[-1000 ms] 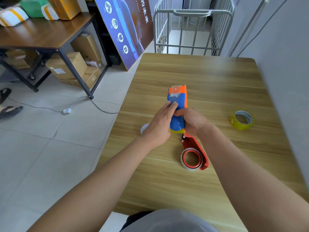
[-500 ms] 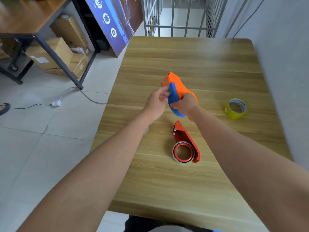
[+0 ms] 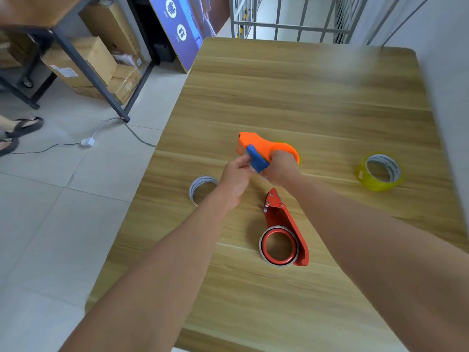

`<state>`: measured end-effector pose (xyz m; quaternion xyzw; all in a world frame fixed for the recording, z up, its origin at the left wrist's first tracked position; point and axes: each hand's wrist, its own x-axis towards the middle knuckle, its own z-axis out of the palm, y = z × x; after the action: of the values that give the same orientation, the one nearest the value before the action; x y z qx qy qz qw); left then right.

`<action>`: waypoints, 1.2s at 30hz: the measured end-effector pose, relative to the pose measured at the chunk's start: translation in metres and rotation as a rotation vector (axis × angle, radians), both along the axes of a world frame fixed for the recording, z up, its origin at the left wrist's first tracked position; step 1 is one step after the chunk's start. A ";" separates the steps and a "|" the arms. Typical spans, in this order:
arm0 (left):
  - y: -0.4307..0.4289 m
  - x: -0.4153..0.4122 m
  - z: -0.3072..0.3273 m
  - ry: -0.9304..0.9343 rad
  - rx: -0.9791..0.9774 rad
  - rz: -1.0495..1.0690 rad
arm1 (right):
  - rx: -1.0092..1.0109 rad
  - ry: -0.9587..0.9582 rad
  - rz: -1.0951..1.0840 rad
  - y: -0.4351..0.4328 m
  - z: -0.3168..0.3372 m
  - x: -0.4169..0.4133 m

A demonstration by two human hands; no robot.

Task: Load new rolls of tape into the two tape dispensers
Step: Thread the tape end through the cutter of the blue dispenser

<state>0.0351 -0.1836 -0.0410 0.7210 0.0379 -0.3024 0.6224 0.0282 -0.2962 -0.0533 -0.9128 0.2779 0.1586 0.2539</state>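
Mid-frame, right hand (image 3: pixel 281 166) grips the orange dispenser (image 3: pixel 266 146) above the table (image 3: pixel 291 85); left hand (image 3: pixel 237 177) pinches its blue flap (image 3: pixel 256 158); looks like threading; next, feed tape cleanly; yellow roll (image 3: pixel 380 171) waits right; red dispenser (image 3: pixel 285 232) lies below.

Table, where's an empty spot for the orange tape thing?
The far half of the table, beyond the orange dispenser, is bare; so is the near strip below the red dispenser. Crowded: the middle, pale roll to yellow roll.

Head-worn view looks steeply down, close over the table (image 3: pixel 304 97).
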 end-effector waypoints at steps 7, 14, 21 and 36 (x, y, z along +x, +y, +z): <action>0.001 0.011 -0.036 0.157 -0.038 0.062 | -0.131 0.006 0.064 0.000 -0.024 0.005; -0.002 0.008 -0.047 0.159 -0.049 0.088 | -0.280 -0.009 0.147 0.003 -0.031 0.004; 0.002 -0.001 -0.048 0.196 -0.016 0.050 | -0.259 0.005 0.161 0.005 -0.029 0.004; 0.029 -0.012 -0.016 0.172 0.038 0.011 | -0.117 -0.226 0.078 0.024 0.036 -0.014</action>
<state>0.0235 -0.1550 -0.0572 0.7037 0.1008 -0.3593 0.6047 0.0141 -0.2726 -0.0172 -0.9483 0.2204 0.0479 0.2235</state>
